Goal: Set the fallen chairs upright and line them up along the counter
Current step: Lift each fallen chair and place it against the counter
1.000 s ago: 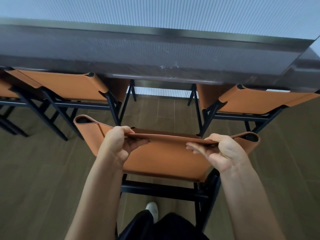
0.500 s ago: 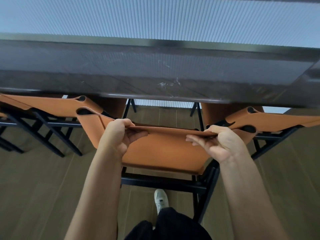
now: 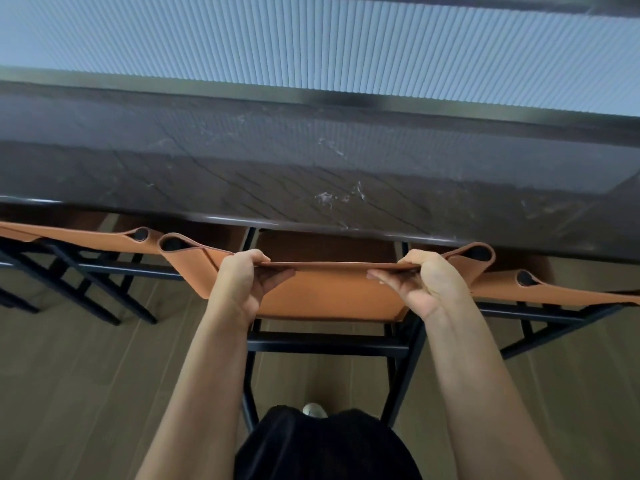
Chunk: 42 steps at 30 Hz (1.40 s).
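While the middle chair [image 3: 325, 292] stands upright between our arms, we hold its tan leather backrest by the top edge, its seat tucked under the dark marble counter [image 3: 311, 174] just beyond our knuckles. Our left hand [image 3: 239, 285] is closed over the edge, thumb on the near face and fingers curled behind it; our right hand [image 3: 426, 289] grips the same edge in the same way (fingers pinched tight on the leather). Below our wrists the chair's black frame [image 3: 329, 344] drops to the wooden floor [image 3: 86, 393]. Just outside our left hand, a neighbouring chair [image 3: 79, 237] nearly touches the held backrest at its rolled corner; just outside our right hand, another chair [image 3: 554, 292] sits close alongside. Beyond the counter, past our fingertips, runs a ribbed pale panel [image 3: 311, 46].
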Each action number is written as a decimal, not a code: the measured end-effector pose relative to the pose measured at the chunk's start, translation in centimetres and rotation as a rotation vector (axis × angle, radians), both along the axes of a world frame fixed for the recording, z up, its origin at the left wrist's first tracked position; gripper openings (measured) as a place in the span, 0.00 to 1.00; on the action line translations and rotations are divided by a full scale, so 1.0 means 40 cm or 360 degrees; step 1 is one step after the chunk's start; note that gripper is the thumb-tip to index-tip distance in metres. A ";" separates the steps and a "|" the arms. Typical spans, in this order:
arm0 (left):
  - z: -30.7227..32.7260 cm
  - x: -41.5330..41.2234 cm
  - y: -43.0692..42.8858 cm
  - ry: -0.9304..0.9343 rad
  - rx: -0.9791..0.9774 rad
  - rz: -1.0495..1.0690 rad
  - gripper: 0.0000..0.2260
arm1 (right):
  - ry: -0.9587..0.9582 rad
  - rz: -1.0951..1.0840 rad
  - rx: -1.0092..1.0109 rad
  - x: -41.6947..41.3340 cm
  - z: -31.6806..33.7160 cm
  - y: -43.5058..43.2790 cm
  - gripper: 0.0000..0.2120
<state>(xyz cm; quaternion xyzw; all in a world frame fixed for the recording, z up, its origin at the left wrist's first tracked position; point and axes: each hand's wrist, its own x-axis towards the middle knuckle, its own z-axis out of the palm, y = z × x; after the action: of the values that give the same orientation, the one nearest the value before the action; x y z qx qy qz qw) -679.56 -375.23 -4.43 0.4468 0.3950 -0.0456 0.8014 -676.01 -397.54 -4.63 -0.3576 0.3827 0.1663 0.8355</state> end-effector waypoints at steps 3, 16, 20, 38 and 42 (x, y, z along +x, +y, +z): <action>-0.031 0.034 -0.012 -0.0023 -0.0011 0.0009 0.07 | -0.0010 -0.0010 -0.0054 0.038 -0.028 -0.009 0.16; -0.018 0.103 0.003 0.0044 -0.0020 -0.0032 0.08 | -0.0072 0.0110 -0.0144 0.078 -0.008 -0.002 0.12; -0.028 0.091 0.012 0.0058 -0.0100 -0.0072 0.04 | -0.0057 0.0116 -0.0157 0.059 -0.014 -0.005 0.14; -0.034 0.074 0.057 0.0113 -0.0315 -0.0139 0.04 | 0.0006 0.0261 -0.0354 0.053 -0.022 -0.008 0.05; -0.049 0.061 0.065 0.0092 -0.0313 -0.0186 0.13 | -0.0005 0.0263 -0.0373 0.039 -0.020 -0.009 0.04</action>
<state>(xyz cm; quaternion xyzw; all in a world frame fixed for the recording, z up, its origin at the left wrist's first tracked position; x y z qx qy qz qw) -677.10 -372.63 -6.37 0.3868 0.3850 -0.1437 0.8255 -674.45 -397.88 -5.43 -0.4832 0.3675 0.1880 0.7721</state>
